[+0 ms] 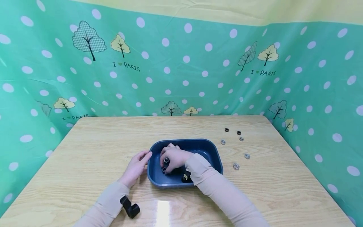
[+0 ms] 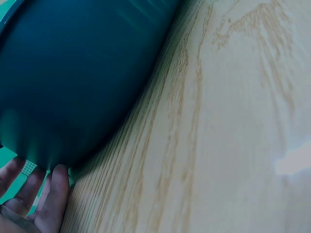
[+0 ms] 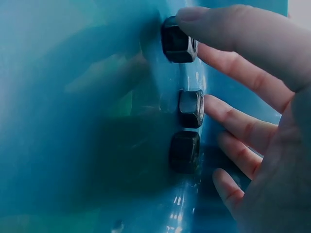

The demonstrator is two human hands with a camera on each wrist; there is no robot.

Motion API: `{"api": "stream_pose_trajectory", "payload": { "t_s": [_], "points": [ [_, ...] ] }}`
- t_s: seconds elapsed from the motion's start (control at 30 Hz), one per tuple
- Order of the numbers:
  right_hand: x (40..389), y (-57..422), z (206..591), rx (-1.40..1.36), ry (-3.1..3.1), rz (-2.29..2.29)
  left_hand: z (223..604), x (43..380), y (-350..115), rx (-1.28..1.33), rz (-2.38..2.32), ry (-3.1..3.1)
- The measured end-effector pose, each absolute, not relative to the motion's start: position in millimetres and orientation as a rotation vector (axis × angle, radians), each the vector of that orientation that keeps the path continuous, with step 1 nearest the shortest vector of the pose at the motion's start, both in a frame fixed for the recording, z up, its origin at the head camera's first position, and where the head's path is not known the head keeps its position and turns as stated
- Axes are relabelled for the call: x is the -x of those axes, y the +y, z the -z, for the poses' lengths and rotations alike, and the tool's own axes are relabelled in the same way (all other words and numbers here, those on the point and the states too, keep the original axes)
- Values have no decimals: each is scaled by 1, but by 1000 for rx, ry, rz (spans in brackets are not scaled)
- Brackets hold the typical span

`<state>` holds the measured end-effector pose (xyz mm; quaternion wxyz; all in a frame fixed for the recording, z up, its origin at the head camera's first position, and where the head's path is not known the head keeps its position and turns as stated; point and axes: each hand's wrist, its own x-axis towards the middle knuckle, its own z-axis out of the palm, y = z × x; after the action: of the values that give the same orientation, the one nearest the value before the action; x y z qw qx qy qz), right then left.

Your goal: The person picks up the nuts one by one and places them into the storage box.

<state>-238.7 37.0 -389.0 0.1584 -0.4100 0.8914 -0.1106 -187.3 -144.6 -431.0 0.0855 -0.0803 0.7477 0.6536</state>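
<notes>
Beige sleeves: soft, lightly wrinkled fabric, reaching in from the near side over a pale wood-grain table.
Wrist clip: black and smooth, worn at the left cuff.
Pinched nut: inside the tray, towards its left end; dark hexagonal metal, probably heavy for its size, rigid, hard to damage, perhaps slick on the facets; opposite flats look the surest hold.
Left hand: fingers extended against the tray's outer left wall, seemingly steadying rather than clasping.
Tray: blue, round-cornered, glossy; likely light, stiff plastic that could slide, best held by the rim.
Right hand: thumb and forefinger about the pinched nut, only its width between them; how firmly, I cannot tell.
Middle nut and end nut: dark, faceted, lined up beyond the pinched one.
Silver nuts: four, bright metal, scattered on the table's right.
Black nuts: two, matt-looking, farther back on the right.
Cloth backdrop: thin, creased, green with pale dots and printed trees.
</notes>
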Motion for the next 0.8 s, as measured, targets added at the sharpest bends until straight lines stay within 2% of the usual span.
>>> {"api": "stream_pose_trajectory", "payload": {
  "t_s": [0.8],
  "points": [
    [238,44,381,1114,2518,486,430,187,-145,252,-1932,2231]
  ]
}}
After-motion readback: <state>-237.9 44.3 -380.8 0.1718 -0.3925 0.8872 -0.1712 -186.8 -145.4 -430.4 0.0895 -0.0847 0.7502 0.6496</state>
